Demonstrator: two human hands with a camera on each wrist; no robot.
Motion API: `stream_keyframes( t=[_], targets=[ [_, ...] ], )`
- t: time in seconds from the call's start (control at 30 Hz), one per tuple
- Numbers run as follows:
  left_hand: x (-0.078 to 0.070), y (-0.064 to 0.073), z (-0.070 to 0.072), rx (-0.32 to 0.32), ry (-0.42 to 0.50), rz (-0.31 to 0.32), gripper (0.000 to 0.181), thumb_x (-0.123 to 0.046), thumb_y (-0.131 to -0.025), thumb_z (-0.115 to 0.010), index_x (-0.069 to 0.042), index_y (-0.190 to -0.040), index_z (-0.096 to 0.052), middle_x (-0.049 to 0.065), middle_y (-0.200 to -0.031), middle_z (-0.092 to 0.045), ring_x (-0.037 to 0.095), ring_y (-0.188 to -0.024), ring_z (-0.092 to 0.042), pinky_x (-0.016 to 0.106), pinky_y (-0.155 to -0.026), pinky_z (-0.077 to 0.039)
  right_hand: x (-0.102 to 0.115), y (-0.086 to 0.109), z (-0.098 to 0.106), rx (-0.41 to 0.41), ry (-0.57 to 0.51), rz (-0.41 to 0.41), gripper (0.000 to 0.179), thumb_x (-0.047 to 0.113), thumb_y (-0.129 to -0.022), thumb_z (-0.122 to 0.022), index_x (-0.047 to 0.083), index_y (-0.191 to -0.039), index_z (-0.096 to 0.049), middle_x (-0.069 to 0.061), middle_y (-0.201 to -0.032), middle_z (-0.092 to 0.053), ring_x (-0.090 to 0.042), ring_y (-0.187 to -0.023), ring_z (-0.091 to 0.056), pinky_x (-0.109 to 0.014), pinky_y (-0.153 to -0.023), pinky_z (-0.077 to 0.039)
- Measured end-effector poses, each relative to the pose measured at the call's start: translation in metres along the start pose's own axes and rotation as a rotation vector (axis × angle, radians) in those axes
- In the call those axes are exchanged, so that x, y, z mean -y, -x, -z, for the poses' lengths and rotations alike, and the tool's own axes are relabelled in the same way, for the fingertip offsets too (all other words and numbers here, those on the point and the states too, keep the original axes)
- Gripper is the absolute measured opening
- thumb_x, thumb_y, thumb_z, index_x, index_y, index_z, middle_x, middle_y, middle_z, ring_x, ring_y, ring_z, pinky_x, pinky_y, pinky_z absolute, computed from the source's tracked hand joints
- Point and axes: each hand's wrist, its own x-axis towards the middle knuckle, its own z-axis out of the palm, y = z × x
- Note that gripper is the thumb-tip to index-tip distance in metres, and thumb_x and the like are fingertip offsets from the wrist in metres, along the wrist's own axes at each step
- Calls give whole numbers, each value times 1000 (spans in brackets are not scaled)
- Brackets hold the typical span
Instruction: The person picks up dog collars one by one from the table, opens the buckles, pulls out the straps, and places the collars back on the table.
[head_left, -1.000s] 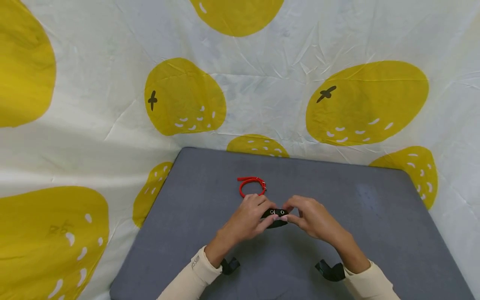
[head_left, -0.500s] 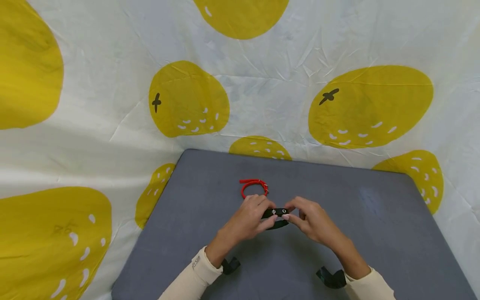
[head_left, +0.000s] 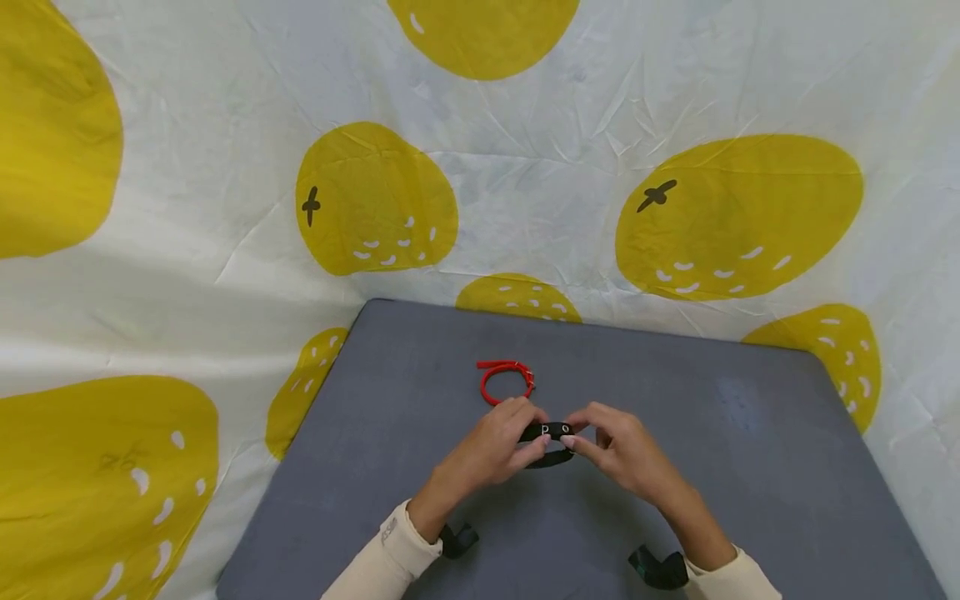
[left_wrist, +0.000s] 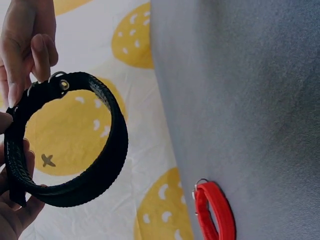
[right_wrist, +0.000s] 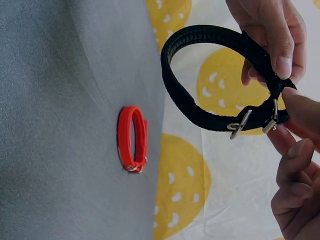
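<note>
A black buckle collar, closed into a loop, is held above the table by both hands. My left hand pinches the strap on the left side. On the right, my right hand pinches the band by the metal buckle with thumb and fingers. A metal D-ring sits on the band beside the buckle, and an eyelet shows in the left wrist view. Fingers partly cover where the strap meets the buckle. Behind the hands, a red collar lies coiled on the table.
The grey table has rounded corners. White cloth printed with yellow fruit hangs at its back and sides. Dark straps stick out near both wrists.
Both hands have come slightly nearer with the black collar. Of two open eyelets seen earlier between the fingers, the left one now has metal across it. The red collar stays on the table.
</note>
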Motion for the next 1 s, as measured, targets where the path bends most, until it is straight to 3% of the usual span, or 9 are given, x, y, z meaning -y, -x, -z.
stream_keyframes(
  t=[0.27, 0.47, 1.0],
  targets=[
    [0, 3, -1, 10, -18, -21, 17, -20, -98, -66, -10, -111, -64, 0, -103, -62, 10, -89, -54, 22, -79, -48, 0, 1, -5, -18, 44, 47, 27, 11, -84, -80, 22, -108, -75, 16, -85, -60, 4, -56, -37, -17, -49, -36],
    [-1, 1, 0, -25, -12, -27, 18, -19, -97, -68, -9, -111, -64, 1, -104, -63, 12, -89, -56, 22, -79, -49, -1, 0, -7, -1, 10, 11, 21, 13, -91, -73, 25, -108, -71, 14, -92, -63, 3, -56, -40, -18, -51, -39],
    [-1, 0, 4, -31, 72, 65, 18, -18, -96, -69, -11, -111, -63, 0, -101, -63, 11, -87, -55, 21, -77, -48, 0, 1, -15, -81, -51, -20, 21, 9, -93, -70, 23, -109, -69, 6, -93, -64, 3, -50, -40, -20, -47, -40]
  ],
)
